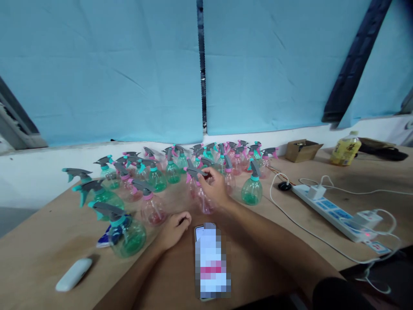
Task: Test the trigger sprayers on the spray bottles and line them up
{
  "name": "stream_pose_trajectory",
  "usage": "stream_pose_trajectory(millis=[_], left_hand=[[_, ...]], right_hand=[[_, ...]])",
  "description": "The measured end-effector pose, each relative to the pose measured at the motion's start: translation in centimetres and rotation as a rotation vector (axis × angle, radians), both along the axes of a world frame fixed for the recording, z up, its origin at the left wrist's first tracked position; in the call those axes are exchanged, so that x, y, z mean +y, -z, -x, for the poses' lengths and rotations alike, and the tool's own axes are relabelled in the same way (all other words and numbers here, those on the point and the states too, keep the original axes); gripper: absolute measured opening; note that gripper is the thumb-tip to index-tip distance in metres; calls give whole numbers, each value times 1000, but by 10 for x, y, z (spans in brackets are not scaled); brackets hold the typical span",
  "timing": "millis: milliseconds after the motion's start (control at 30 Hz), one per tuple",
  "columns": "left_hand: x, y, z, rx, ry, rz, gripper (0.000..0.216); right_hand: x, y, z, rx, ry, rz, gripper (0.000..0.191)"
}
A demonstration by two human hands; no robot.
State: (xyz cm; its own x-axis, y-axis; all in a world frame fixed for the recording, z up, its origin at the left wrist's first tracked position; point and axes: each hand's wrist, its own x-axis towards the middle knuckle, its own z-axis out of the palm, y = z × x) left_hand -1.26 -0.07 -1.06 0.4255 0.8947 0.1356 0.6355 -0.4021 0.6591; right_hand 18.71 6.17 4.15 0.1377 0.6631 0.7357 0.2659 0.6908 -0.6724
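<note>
Many small spray bottles, green and pink with grey trigger heads, stand across the wooden table (48,245). My right hand (214,187) is closed round the grey head of a pink spray bottle (204,202) in the middle of the group. My left hand (174,228) rests on the table just in front, fingers curled in, with nothing visible in it. A large green spray bottle (127,234) stands just to its left, and a pink bottle (153,209) lies between them. A phone (211,260) lies flat close to me between my forearms.
A white oblong object (73,274) lies at the near left. A white power strip (335,213) with plugs and cables runs along the right. A cardboard box (301,150) and a yellow drink bottle (346,149) stand at the back right. Blue curtains hang behind.
</note>
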Motion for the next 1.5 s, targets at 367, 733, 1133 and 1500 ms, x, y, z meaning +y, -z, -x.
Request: stream_pose_trajectory(millis=[367,733,1133,1500], left_hand=[[-3,-4,-5,-4,13,4,20],[-4,-7,-8,-32,35,35,29],[-5,-7,-10,-46,51,43,32],[-6,-10,-11,8,108,25,26]], right_hand=[[-1,31,-6,148,-193,89,25],[14,16,-11,69,-767,452,22],[8,8,0,152,-836,491,26],[2,10,-2,151,-790,508,23]])
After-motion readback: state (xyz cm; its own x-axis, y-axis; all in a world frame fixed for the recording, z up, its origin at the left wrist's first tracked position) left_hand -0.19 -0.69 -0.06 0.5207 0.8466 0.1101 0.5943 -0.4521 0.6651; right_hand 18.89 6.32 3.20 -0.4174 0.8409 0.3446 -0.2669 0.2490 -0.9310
